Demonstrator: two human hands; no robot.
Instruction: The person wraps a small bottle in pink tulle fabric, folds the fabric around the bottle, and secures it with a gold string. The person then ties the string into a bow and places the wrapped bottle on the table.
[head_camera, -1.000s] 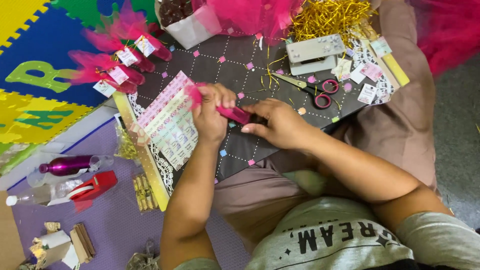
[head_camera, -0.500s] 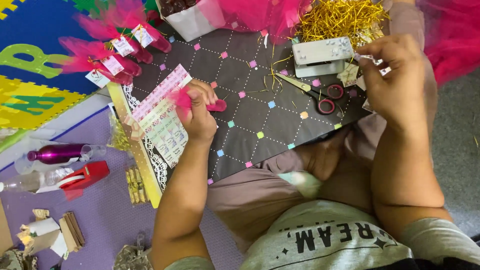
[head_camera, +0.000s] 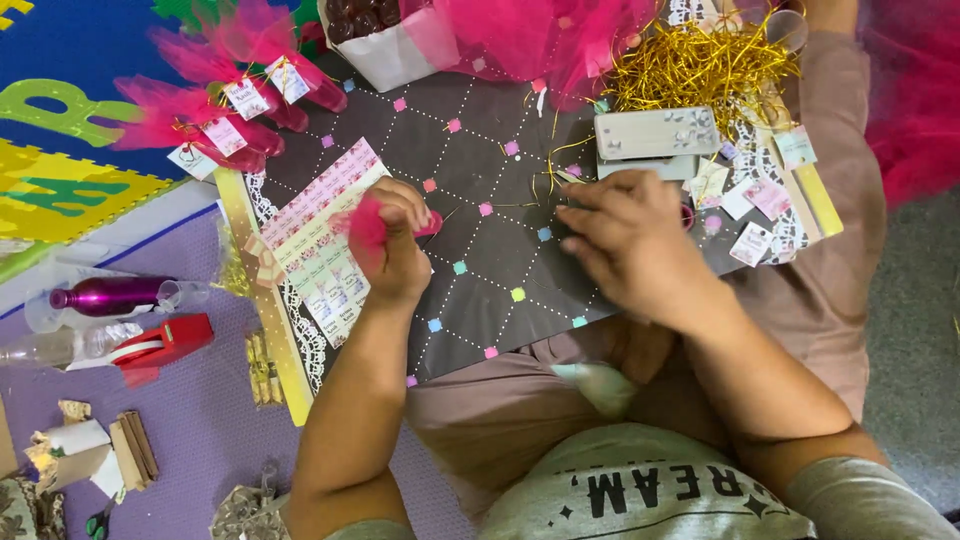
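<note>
Several pink tulle favours (head_camera: 215, 110) with tags lay finished at the far left edge of the dark board (head_camera: 480, 250), while loose tags (head_camera: 755, 215) and gold ribbon (head_camera: 700, 65) waited at the right, so the work looked partly done, with more to wrap. The left hand (head_camera: 395, 245) rested over the sticker sheet (head_camera: 320, 245), fingers clamped on a small pink favour (head_camera: 370, 228). The right hand (head_camera: 630, 245) lay palm down on the board's middle, fingers loosely together, covering pink-handled scissors (head_camera: 688, 215); whether it gripped them could not be told.

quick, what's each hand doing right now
Left hand: closed on a small pink tulle bundle.
Right hand: open, palm down on the dark board, holding nothing visible.
</note>
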